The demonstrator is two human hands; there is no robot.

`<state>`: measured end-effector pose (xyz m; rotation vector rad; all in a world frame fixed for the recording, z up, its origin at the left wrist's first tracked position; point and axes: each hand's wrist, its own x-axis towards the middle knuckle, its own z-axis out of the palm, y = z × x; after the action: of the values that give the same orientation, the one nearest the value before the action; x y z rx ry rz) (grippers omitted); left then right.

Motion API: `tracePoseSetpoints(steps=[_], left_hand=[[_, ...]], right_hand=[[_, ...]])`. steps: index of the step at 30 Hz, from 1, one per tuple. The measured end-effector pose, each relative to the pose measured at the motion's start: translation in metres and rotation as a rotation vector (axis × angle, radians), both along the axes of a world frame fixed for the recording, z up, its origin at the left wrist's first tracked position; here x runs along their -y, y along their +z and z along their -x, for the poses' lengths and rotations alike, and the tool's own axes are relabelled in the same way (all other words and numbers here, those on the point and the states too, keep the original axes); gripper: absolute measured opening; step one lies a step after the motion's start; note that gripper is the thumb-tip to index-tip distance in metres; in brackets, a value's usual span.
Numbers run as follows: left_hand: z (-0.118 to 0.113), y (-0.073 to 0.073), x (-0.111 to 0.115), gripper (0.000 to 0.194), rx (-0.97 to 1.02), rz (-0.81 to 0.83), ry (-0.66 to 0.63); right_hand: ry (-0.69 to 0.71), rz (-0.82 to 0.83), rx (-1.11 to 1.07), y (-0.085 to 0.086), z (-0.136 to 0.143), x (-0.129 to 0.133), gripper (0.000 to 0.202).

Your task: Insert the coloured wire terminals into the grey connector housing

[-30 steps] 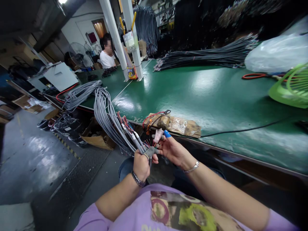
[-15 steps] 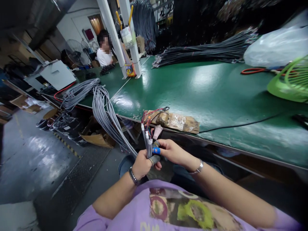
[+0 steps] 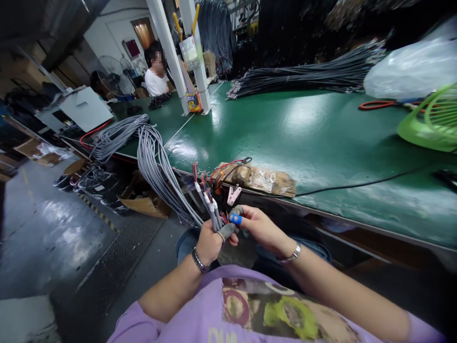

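Several grey cables [image 3: 214, 212] with white collars and thin coloured wires at their tips stand up out of my left hand [image 3: 210, 242], whose fingers are wrapped round them. My right hand [image 3: 255, 226], with blue tape on a finger, pinches at the coloured wire ends of one cable beside the left thumb; the exact grip is too small to tell. Grey coverings sit on some fingertips. From my left hand the cables run back to a long grey bundle [image 3: 153, 155] over the table edge. A pale pink clip [image 3: 233, 196] hangs just beyond my fingers.
A taped wooden block [image 3: 262, 179] lies at the front edge of the green table [image 3: 303, 119]. Behind are dark cables [image 3: 300, 76], a plastic bag [image 3: 410, 69] and a green basket-like object [image 3: 430, 119]. A person [image 3: 156, 71] sits beyond the white posts.
The held cable tips have tilted left, away from the wooden block. The pink clip now shows clearly. My right hand has shifted slightly right, and coloured wires now show at its fingertips.
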<state>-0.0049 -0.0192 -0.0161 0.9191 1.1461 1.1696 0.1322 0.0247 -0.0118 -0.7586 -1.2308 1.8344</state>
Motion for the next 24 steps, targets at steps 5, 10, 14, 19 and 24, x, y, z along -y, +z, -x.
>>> tracePoseSetpoints(steps=[5,10,14,19,24], left_hand=[[-0.001,0.000,0.001,0.029,0.049,-0.037,0.079],[-0.002,0.007,-0.003,0.027,0.158,-0.050,0.178],[-0.004,0.016,-0.008,0.026,0.200,-0.031,0.177],[-0.008,0.023,-0.017,0.027,0.225,-0.024,0.119],[-0.011,0.020,-0.022,0.030,0.191,0.025,0.106]], right_hand=[[-0.073,-0.036,0.060,0.004,0.001,-0.001,0.034],[-0.149,0.170,-0.061,-0.008,-0.004,-0.010,0.035],[-0.213,0.428,-0.228,-0.012,-0.004,-0.028,0.034],[-0.106,0.387,-0.293,-0.003,0.004,-0.041,0.035],[-0.085,0.274,-0.324,-0.004,0.012,-0.043,0.039]])
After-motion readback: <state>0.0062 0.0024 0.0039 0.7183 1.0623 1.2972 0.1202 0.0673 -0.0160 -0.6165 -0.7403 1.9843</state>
